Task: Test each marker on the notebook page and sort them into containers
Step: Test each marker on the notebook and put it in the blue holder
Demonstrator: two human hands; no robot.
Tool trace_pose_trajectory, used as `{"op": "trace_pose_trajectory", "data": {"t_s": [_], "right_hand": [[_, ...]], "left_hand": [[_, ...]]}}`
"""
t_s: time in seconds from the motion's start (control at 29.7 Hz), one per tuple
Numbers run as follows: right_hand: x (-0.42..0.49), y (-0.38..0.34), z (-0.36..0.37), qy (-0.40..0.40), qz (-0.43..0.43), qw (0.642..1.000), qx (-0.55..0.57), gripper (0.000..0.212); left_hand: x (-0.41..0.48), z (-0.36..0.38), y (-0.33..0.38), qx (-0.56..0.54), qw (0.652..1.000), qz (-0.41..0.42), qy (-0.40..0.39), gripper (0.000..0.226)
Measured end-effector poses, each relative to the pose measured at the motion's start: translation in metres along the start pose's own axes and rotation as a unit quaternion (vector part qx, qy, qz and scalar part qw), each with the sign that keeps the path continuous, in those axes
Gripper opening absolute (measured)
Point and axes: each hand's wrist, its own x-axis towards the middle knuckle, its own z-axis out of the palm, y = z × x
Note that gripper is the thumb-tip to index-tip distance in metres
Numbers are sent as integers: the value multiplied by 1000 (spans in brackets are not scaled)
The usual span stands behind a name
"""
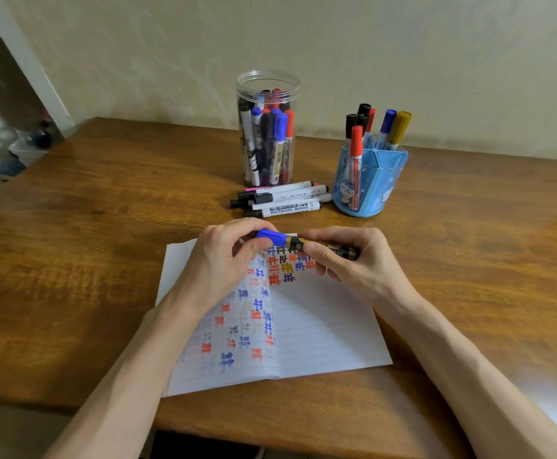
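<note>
Marker (307, 243) held level above notebook (320, 326), left hand (224, 260) pinching the blue cap (270, 237), right hand (346, 260) closed round the barrel, a grip judged suited to working the cap; jar (267, 127), holder (370, 177) stand behind

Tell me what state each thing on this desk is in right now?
Blue-capped marker: capped, held level over the notebook.
Left hand: gripping the cap.
Right hand: gripping the barrel.
Notebook: open, partly filled with test marks.
Clear jar: lidless, upright, full of markers.
Blue holder: upright, several markers inside.
Loose markers: capped, lying on the table.
</note>
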Motion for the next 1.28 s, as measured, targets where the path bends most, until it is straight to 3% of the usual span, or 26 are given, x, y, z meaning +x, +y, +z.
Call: {"op": "trace_pose_trajectory", "data": {"t_s": [0.17,0.4,0.47,0.61,0.67,0.77,0.84,1.01,1.28], "right_hand": [[1,2,-1,-11,-5,1000,-4,24],[10,0,-13,9,-13,1000,3,29],[10,-1,-14,53,-14,998,-1,34],[10,-3,-22,261,-24,964,50,24],[13,5,-30,314,-12,949,13,31],[17,12,-37,270,43,961,-26,76],[19,11,-36,238,37,970,-18,88],[18,20,-29,270,5,962,-48,76],[19,20,-24,274,-10,959,-76,80]], "left_hand": [[0,0,5,-4,1000,-3,-3,19],[9,0,17,-101,993,-41,-40,14],[18,-2,26,-129,991,-39,-9,18],[44,-10,51,-167,985,-30,34,18],[60,-11,61,-167,985,-20,48,17],[82,-11,74,-152,986,-9,61,16],[95,-7,82,-151,986,-8,70,16],[123,11,95,-112,988,11,103,16],[144,36,100,9,992,42,119,32]]}}
